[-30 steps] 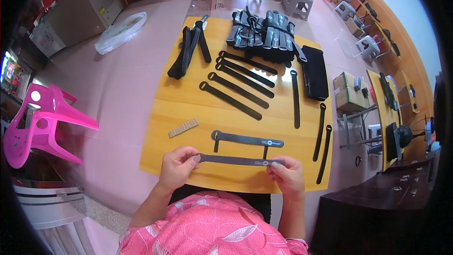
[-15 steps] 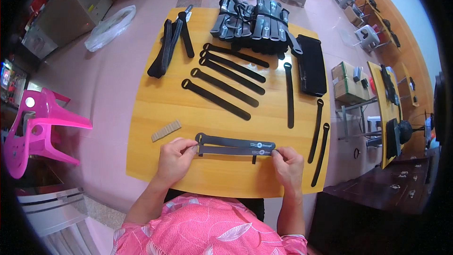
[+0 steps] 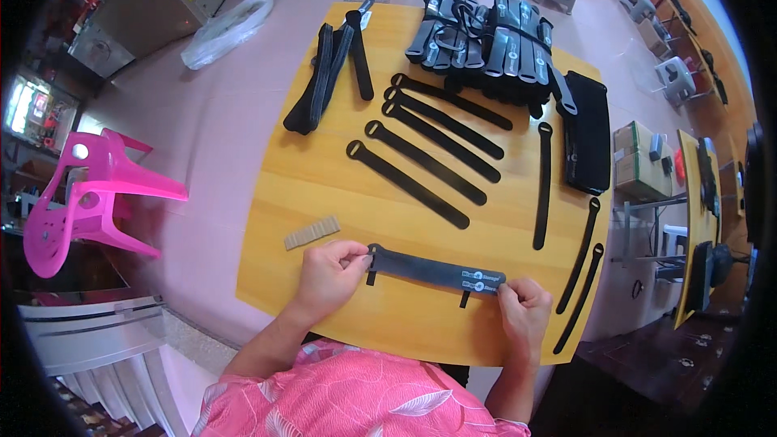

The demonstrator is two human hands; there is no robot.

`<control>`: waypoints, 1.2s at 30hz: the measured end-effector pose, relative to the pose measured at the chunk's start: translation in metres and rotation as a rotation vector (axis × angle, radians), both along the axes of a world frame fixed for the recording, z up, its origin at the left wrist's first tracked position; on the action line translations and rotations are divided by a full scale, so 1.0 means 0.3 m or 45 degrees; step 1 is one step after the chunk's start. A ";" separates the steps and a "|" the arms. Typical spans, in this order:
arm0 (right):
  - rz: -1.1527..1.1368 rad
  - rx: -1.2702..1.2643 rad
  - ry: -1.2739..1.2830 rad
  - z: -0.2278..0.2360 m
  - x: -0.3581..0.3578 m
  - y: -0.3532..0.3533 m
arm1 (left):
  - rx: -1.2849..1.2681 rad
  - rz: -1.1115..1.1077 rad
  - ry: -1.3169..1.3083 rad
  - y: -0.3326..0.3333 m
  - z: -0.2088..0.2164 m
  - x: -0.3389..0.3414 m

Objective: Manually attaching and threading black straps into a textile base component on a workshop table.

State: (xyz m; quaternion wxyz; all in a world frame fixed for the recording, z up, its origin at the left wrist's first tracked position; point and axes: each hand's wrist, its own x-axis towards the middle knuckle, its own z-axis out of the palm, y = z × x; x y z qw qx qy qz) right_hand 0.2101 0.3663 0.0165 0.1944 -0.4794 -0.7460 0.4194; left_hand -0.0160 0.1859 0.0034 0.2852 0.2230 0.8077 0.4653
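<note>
Near the table's front edge, my left hand (image 3: pixel 330 279) pinches the slotted end of a dark grey cable strap (image 3: pixel 421 265). My right hand (image 3: pixel 526 309) pinches the far corner of a strap at the printed end. Two straps seem to lie along each other there, with two white prints side by side. Below them a small black tab (image 3: pixel 464 299) pokes out, and another black tab (image 3: pixel 371 278) shows beside my left fingers. Beyond my hands, several loose black straps (image 3: pixel 413 186) lie slanted across the table, slots toward the left.
Banded strap bundles (image 3: pixel 514 40) sit at the back, beside a flat black stack (image 3: pixel 588 133). Long folded black straps (image 3: pixel 320 85) lie back left. A ridged tan strip (image 3: pixel 312 232) is left of my hands. A pink stool (image 3: pixel 97 194) stands on the floor.
The two straps, apart by a narrow gap before, now lie against each other. The whole scene has shifted right in the view. Both hands keep their pinch at the ends.
</note>
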 end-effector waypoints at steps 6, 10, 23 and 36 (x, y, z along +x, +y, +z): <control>-0.038 -0.003 -0.034 -0.013 -0.002 0.015 | 0.007 0.022 0.010 0.005 -0.006 0.002; -0.005 0.050 -0.046 -0.019 -0.007 0.017 | 0.038 0.030 0.042 -0.002 -0.019 0.001; -0.036 0.074 -0.061 -0.035 -0.008 0.010 | 0.015 0.009 0.179 0.003 -0.018 -0.002; -0.067 0.029 -0.108 -0.022 0.003 0.014 | 0.051 -0.031 0.290 0.018 -0.011 0.009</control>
